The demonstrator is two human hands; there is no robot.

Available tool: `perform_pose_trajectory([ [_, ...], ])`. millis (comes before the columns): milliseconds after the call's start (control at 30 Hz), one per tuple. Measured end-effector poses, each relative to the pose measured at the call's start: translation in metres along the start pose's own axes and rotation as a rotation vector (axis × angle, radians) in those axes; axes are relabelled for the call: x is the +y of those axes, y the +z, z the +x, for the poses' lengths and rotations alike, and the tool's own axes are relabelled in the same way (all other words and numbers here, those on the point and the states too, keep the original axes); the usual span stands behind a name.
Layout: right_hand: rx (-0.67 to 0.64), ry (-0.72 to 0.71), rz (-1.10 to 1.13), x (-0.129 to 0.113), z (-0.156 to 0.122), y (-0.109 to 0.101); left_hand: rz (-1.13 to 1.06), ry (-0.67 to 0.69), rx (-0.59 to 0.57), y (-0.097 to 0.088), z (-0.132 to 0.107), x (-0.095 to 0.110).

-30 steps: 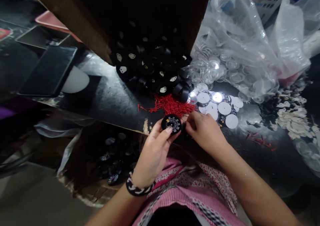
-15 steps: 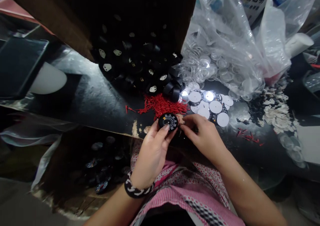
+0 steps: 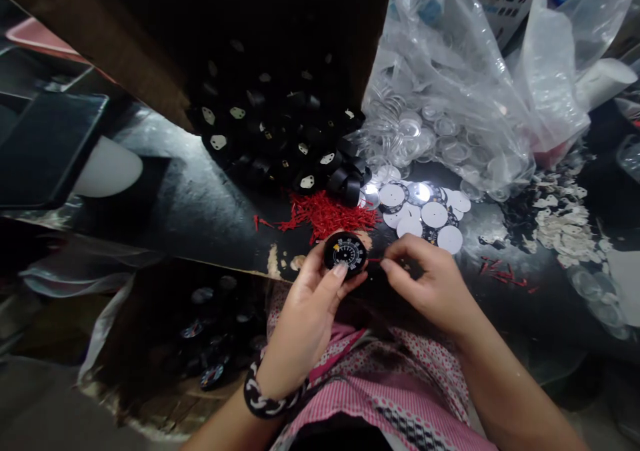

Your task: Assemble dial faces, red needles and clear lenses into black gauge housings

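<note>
My left hand [image 3: 317, 298] grips a round black dial gauge [image 3: 345, 252], its numbered face turned up and a small yellow mark near the left of the scale. My right hand [image 3: 425, 278] pinches a thin red pointer [image 3: 374, 260] between thumb and forefinger. It points left, at the gauge's right edge; whether they touch I cannot tell. Just beyond the gauge lies a heap of red pointers [image 3: 330, 216]. White and black dial discs [image 3: 434, 215] are spread past my right hand.
A dark box [image 3: 165, 71] of black housings [image 3: 260, 164] leans over the back of the black bench [image 3: 225, 238]. Clear lenses [image 3: 450, 141] spill from a plastic bag [image 3: 465, 44]. Small pale parts [image 3: 563, 228] and loose red pointers [image 3: 503, 272] lie right. Below left, a carton [image 3: 125, 404] holds gauges.
My right hand has drawn away to the right of the gauge, and the red pointer now shows at its fingertips. The gauge has shifted slightly right and down in view.
</note>
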State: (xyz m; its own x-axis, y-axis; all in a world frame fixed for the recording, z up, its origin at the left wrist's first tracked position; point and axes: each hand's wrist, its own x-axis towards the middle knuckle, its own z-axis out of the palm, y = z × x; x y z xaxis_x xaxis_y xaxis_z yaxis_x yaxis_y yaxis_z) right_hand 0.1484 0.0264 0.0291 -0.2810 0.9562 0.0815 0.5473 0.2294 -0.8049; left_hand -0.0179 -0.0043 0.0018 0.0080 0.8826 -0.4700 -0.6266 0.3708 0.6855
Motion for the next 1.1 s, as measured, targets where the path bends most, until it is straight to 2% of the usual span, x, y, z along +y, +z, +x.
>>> perform_pose_trajectory([
  [100,0.079,0.0,0.112,-0.011,-0.008,-0.003,0.063,-0.022,-0.003,0.002,-0.004,0.0],
  [200,0.048,-0.047,0.148,-0.024,-0.016,-0.005,0.104,-0.065,-0.048,0.005,-0.013,0.004],
  [367,0.142,-0.135,0.244,-0.043,-0.029,-0.018,0.195,-0.04,-0.128,0.007,-0.04,0.019],
  [433,0.113,-0.187,0.223,-0.046,-0.03,-0.022,0.17,-0.065,-0.155,0.008,-0.046,0.022],
  [600,0.061,-0.178,0.019,-0.041,-0.024,-0.014,0.178,-0.006,-0.111,0.01,-0.025,0.009],
  [700,0.031,-0.158,-0.048,-0.034,-0.019,-0.007,0.223,0.055,-0.148,0.008,-0.012,-0.004],
  [800,-0.007,-0.081,-0.129,-0.028,-0.016,-0.003,0.24,0.079,-0.172,0.006,-0.009,-0.011],
  [933,-0.041,-0.038,-0.123,-0.025,-0.016,-0.002,0.267,0.085,-0.187,0.004,-0.012,-0.011],
  [1100,-0.029,0.002,-0.013,-0.024,-0.019,-0.001,0.367,0.156,-0.167,0.006,-0.015,-0.006],
])
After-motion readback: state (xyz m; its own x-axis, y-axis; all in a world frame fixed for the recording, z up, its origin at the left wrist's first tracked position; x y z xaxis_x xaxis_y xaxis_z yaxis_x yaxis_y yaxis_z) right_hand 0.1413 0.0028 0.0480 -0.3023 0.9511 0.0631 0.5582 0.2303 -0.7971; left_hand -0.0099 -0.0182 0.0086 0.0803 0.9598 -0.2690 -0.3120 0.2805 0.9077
